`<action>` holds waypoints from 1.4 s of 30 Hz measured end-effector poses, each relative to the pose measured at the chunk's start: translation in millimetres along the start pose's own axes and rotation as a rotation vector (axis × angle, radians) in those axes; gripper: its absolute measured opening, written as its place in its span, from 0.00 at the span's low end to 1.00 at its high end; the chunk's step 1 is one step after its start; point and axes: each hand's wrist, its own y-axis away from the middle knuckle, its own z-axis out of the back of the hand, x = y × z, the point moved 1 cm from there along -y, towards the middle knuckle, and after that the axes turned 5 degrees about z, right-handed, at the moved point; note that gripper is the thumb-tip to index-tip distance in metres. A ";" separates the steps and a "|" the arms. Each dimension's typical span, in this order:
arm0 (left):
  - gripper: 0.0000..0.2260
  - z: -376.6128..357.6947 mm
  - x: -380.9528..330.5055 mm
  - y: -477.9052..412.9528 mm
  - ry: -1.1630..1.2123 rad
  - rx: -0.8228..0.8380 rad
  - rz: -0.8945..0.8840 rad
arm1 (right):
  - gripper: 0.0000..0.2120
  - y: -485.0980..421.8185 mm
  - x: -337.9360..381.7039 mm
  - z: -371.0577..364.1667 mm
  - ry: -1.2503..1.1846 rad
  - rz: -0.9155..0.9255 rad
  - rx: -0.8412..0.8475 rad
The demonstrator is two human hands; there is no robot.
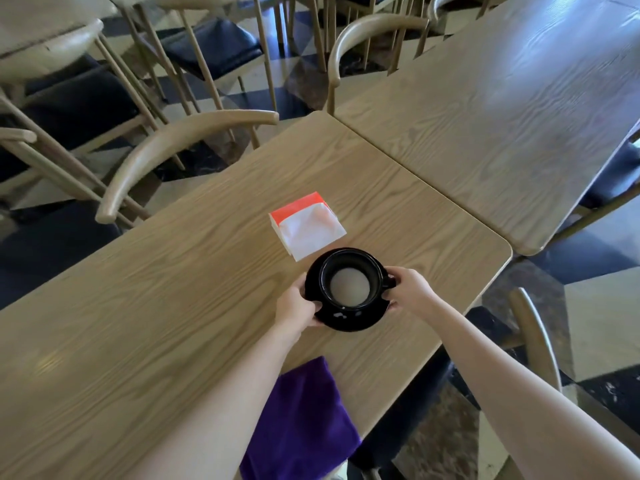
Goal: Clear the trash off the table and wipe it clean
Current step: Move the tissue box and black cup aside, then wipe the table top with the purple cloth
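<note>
While your left hand [298, 306] grips the near-left rim of the black saucer [346, 320] and your right hand [410, 289] pinches its right rim beside the handle, the black cup [348, 284] stands on it just below the middle of the frame, part full of a pale milky drink. Whether the saucer rests on the table [138, 306] or is just off it cannot be told from here. Your main risk is a spill: the cup seems to stand loose on the saucer, so a tilt or a quick swing could slide it or slop the drink onto the wood. Your right fingers are close to the handle, and a nudge could turn the cup. The red and white napkin pack [308, 225] lies just behind the saucer's far edge, so a forward push would shove it. The purple cloth [301, 420] hangs over the table's near edge at lower centre, between your forearms, and a dragging arm could pull it off
</note>
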 end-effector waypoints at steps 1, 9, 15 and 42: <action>0.30 1.2 -0.1 -0.4 -0.006 0.008 0.005 | 0.27 -0.4 0.1 0.0 -0.005 -0.002 0.001; 0.37 15.2 1.7 2.2 -0.257 0.065 -0.019 | 0.25 9.4 -7.8 -4.9 -0.129 -0.061 -0.044; 0.33 23.6 8.9 10.8 -0.354 0.047 -0.026 | 0.27 22.5 -7.2 -6.9 -0.191 -0.043 -0.060; 0.20 102.4 103.5 97.8 -1.039 -0.030 -0.075 | 0.25 121.2 16.1 -143.5 0.362 0.183 0.159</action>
